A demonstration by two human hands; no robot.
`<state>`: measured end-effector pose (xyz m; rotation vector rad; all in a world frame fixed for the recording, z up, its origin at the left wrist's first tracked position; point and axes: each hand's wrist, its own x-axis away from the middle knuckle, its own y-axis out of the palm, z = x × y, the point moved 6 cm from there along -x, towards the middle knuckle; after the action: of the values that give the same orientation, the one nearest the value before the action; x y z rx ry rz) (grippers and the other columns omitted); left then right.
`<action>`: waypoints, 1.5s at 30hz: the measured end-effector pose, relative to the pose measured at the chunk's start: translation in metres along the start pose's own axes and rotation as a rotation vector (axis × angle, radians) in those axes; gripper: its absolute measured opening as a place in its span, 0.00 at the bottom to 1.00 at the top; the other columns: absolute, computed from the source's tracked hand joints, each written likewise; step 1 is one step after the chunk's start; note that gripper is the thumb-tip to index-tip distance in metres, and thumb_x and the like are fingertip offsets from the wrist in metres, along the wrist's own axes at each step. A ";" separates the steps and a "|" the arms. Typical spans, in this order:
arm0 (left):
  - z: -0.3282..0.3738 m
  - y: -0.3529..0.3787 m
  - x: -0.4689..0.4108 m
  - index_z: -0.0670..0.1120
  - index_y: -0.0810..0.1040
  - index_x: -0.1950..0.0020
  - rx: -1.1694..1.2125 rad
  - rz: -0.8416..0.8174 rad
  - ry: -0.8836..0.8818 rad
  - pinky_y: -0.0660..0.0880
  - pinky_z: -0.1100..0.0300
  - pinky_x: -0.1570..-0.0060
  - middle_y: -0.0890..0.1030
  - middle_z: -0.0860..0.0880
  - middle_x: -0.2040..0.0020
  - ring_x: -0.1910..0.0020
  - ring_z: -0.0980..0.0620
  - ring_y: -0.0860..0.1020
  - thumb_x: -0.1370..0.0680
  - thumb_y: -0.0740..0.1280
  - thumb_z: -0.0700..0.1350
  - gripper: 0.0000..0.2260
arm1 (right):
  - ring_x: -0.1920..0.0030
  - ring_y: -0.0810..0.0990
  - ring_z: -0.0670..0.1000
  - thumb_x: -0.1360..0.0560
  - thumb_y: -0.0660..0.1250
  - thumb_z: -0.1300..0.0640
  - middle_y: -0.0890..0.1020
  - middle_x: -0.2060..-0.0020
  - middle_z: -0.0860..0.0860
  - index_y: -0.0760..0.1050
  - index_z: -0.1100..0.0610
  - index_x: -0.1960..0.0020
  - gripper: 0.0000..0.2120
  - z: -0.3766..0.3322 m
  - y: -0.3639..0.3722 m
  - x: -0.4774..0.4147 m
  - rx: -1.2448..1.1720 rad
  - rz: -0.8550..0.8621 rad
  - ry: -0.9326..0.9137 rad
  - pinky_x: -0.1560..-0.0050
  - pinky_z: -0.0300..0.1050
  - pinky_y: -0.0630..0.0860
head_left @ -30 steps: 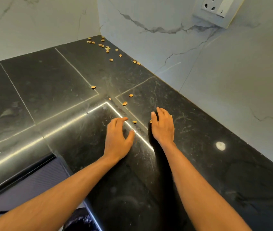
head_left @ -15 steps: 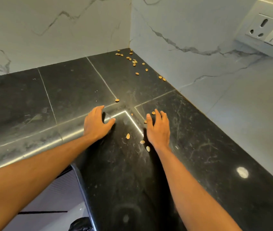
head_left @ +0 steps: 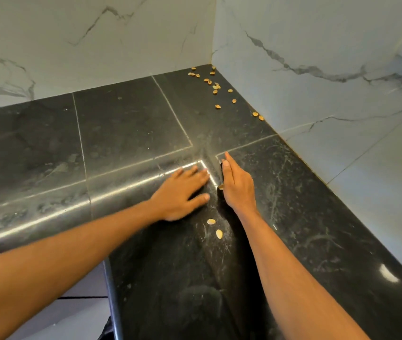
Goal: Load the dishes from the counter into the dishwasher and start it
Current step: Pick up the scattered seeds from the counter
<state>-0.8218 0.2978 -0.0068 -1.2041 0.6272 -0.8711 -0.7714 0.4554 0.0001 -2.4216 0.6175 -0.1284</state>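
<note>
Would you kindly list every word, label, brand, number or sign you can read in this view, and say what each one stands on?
None: this view holds no readable text.
The black counter, the marbled wall tiles and the scattered seeds carry no writing, label, number or sign.

Seeds [head_left: 213, 85] in counter [head_left: 131, 133] back corner; two seeds [head_left: 215, 228] btwn hands, nearer front.

readable text: none | brands, numbers, signs: none | surfaces in view: black counter [head_left: 133, 133], marbled wall tiles [head_left: 97, 45], both unmarked
</note>
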 end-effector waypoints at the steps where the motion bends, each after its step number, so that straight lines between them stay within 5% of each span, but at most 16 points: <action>1: 0.014 0.007 0.009 0.51 0.52 0.19 -0.005 -0.014 0.054 0.41 0.49 0.22 0.51 0.55 0.20 0.20 0.54 0.46 0.18 0.47 0.64 0.31 | 0.27 0.69 0.49 0.15 0.49 0.44 0.72 0.26 0.48 0.65 0.51 0.22 0.24 0.003 -0.001 0.000 0.010 0.001 -0.011 0.27 0.48 0.65; 4: 0.026 0.014 0.022 0.51 0.55 0.19 0.115 0.024 0.064 0.42 0.55 0.22 0.54 0.56 0.20 0.21 0.57 0.47 0.17 0.49 0.62 0.28 | 0.24 0.65 0.50 0.15 0.48 0.43 0.69 0.25 0.46 0.63 0.49 0.21 0.24 0.008 0.003 0.000 0.067 -0.045 -0.007 0.26 0.48 0.61; 8: -0.002 -0.010 0.021 0.49 0.67 0.24 0.446 0.218 -0.115 0.64 0.56 0.28 0.72 0.52 0.28 0.28 0.57 0.67 0.17 0.58 0.56 0.23 | 0.22 0.61 0.49 0.14 0.48 0.45 0.66 0.23 0.47 0.61 0.49 0.21 0.24 -0.003 0.008 0.009 0.139 -0.138 -0.060 0.23 0.45 0.54; 13: -0.049 -0.041 0.022 0.47 0.77 0.34 0.386 0.414 -0.180 0.69 0.58 0.36 0.79 0.51 0.40 0.38 0.54 0.74 0.20 0.58 0.57 0.21 | 0.24 0.64 0.46 0.14 0.53 0.48 0.70 0.25 0.47 0.66 0.49 0.23 0.21 -0.020 0.029 0.049 0.089 -0.288 -0.186 0.24 0.41 0.57; 15: -0.074 -0.051 0.018 0.45 0.77 0.36 0.325 0.438 -0.192 0.65 0.62 0.36 0.79 0.49 0.41 0.38 0.50 0.74 0.21 0.58 0.58 0.22 | 0.27 0.69 0.43 0.15 0.55 0.47 0.75 0.29 0.45 0.72 0.44 0.28 0.18 -0.020 0.035 0.053 -0.110 -0.304 -0.126 0.30 0.40 0.66; 18: -0.111 -0.057 0.002 0.44 0.77 0.35 0.214 0.437 -0.231 0.61 0.59 0.31 0.79 0.47 0.38 0.33 0.46 0.72 0.22 0.58 0.60 0.25 | 0.34 0.76 0.41 0.17 0.58 0.46 0.81 0.37 0.42 0.78 0.42 0.36 0.15 -0.008 0.018 0.029 -0.508 -0.097 0.078 0.35 0.40 0.72; 22: -0.146 -0.057 -0.040 0.47 0.74 0.30 0.184 0.385 -0.302 0.58 0.41 0.26 0.73 0.46 0.29 0.25 0.43 0.65 0.22 0.64 0.59 0.25 | 0.27 0.66 0.40 0.15 0.57 0.54 0.74 0.31 0.42 0.74 0.51 0.29 0.17 0.008 -0.015 -0.024 -0.201 0.168 0.093 0.24 0.49 0.63; 26: -0.161 -0.066 -0.091 0.47 0.72 0.28 0.160 0.328 -0.264 0.57 0.39 0.26 0.71 0.45 0.26 0.24 0.43 0.64 0.26 0.62 0.64 0.31 | 0.20 0.52 0.48 0.14 0.54 0.51 0.60 0.21 0.49 0.60 0.51 0.20 0.23 0.026 -0.027 -0.102 0.076 0.181 0.152 0.22 0.49 0.51; 32: -0.210 -0.071 -0.168 0.51 0.66 0.24 0.051 0.203 -0.297 0.53 0.38 0.25 0.64 0.45 0.22 0.24 0.43 0.62 0.26 0.61 0.70 0.36 | 0.22 0.56 0.55 0.16 0.57 0.46 0.61 0.22 0.54 0.56 0.56 0.19 0.29 0.031 -0.026 -0.195 0.220 0.288 0.175 0.22 0.54 0.57; 37: -0.264 -0.083 -0.207 0.50 0.66 0.24 0.040 0.214 -0.366 0.53 0.39 0.24 0.62 0.44 0.22 0.24 0.43 0.62 0.26 0.62 0.70 0.36 | 0.23 0.59 0.58 0.20 0.57 0.35 0.62 0.23 0.56 0.55 0.56 0.19 0.37 0.036 -0.008 -0.262 0.435 0.158 0.133 0.26 0.57 0.62; 45: -0.276 -0.081 -0.218 0.51 0.62 0.23 0.028 0.307 -0.433 0.50 0.43 0.23 0.59 0.47 0.20 0.21 0.47 0.55 0.25 0.53 0.72 0.37 | 0.31 0.69 0.54 0.17 0.59 0.46 0.74 0.32 0.53 0.69 0.57 0.25 0.25 -0.014 0.050 -0.314 0.472 0.004 -0.347 0.32 0.42 0.61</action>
<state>-1.1815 0.3265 -0.0080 -1.1850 0.4281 -0.3437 -1.0726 0.5574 -0.0003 -1.9235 0.3810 0.1334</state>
